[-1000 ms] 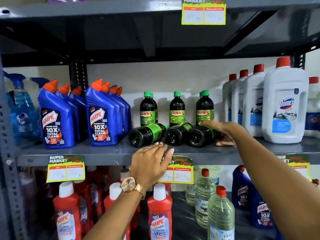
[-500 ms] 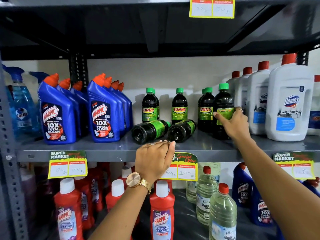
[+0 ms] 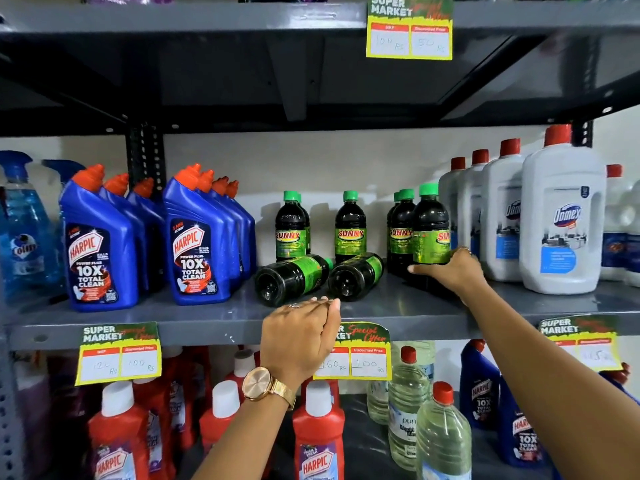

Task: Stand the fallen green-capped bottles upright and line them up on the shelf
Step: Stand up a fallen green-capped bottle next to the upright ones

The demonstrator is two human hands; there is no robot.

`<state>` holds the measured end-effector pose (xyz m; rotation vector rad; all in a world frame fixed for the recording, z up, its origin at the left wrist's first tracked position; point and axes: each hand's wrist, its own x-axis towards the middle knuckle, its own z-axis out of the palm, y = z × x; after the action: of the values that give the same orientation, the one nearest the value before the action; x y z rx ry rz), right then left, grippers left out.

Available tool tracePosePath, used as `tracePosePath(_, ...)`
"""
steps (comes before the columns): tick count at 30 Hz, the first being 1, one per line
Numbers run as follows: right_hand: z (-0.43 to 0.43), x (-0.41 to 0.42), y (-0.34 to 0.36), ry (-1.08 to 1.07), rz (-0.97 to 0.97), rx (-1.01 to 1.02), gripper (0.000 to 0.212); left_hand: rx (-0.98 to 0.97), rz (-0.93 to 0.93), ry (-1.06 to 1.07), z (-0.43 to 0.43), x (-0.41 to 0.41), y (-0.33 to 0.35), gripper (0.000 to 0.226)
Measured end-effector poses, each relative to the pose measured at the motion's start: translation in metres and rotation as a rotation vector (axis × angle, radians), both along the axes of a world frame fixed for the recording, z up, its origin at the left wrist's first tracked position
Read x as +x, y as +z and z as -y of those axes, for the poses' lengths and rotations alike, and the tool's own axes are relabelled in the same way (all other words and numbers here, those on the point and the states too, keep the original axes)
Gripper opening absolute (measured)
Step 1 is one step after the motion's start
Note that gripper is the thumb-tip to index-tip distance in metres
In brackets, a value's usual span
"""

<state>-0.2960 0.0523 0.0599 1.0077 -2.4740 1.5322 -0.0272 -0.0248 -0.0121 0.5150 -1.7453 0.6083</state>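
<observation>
- Bottles with green caps sit on the middle shelf [image 3: 214, 315], between the blue toilet-cleaner bottles [image 3: 199, 242] and the white jugs [image 3: 561, 223].
- Two of them lie on their sides near the front edge, bases toward the aisle: the left fallen bottle [image 3: 294, 277] and the right fallen bottle [image 3: 356, 275], side by side and close to touching, caps pointing back toward the wall.
- Right hand [image 3: 453, 270] wraps the lower part of an upright bottle [image 3: 431, 233] at the right end of the group; that grip is closed round its base, thumb reaching across the front, label turned partly away. My guess is the low hold is there to steady it and square it up against the standing bottles just behind it.
- Left hand [image 3: 299, 336] rests on the shelf lip, fingers [image 3: 322, 303] laid flat over the edge just in front of the two lying bottles. Its grip has hold of nothing; it looks to be bracing, or ready to take the nearer one.
- Further back, two more bottles stand apart, with gaps left open in front of them, likely where the fallen pair will go.
- Judging by this, one bottle is being settled and two are not yet raised; round bottles lying so near the edge could roll off if nudged.
</observation>
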Motion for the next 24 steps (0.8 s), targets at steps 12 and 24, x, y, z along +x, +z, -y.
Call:
tracePosePath(12,0.0016,0.0029,-0.0002,0.083,-0.010,-0.032,0.093,0.034,-0.015,0.011,-0.0053,-0.0013,0.0009,0.040)
tracePosePath(24,-0.0053,0.0078,-0.0004,0.059,-0.084,-0.021,0.087,0.068,-0.024,0.002,-0.0098,-0.0026,0.0021,0.041)
